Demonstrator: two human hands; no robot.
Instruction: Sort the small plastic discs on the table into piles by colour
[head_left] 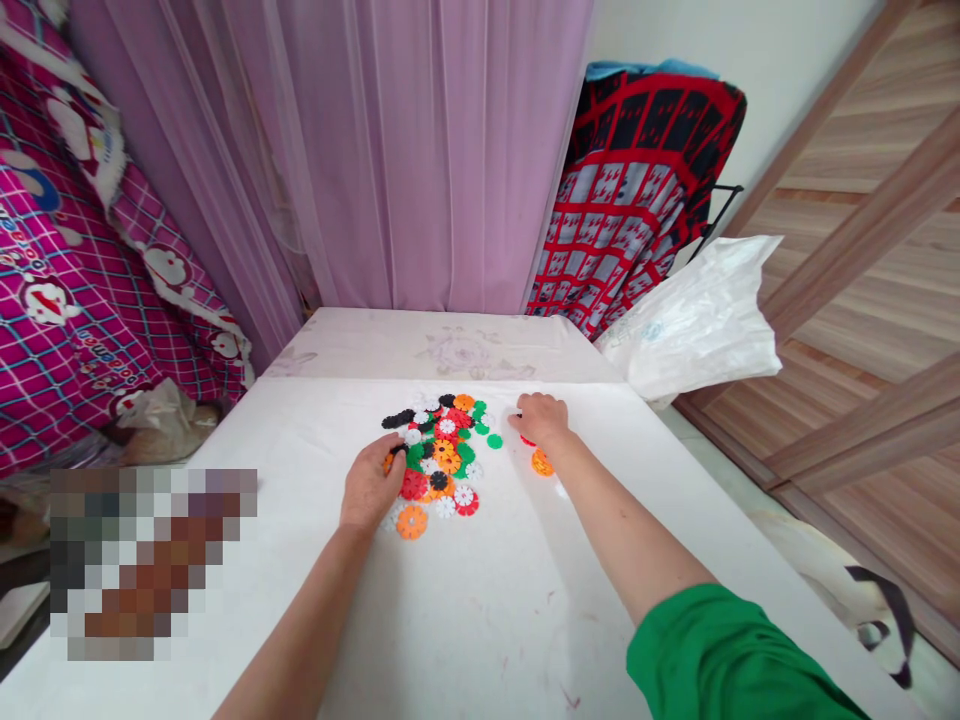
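A pile of flat plastic snowflake discs [442, 450] in red, orange, green, black and white lies in the middle of the white table [480, 620]. My left hand [371, 485] rests at the pile's left edge, fingers curled onto the discs, pinching at an orange and a black one. My right hand [541, 418] lies palm down to the right of the pile, fingers bent over a red disc. An orange disc [541, 463] sits just below its wrist. A lone green disc [494, 441] lies between the pile and my right hand.
Pink curtains [390, 150] hang behind the table. A red, black and grey checked cloth [637, 200] hangs over a rack at the back right, with a white plastic bag [697, 320] beside the table's right edge. Pink patterned bedding [75, 270] is stacked on the left.
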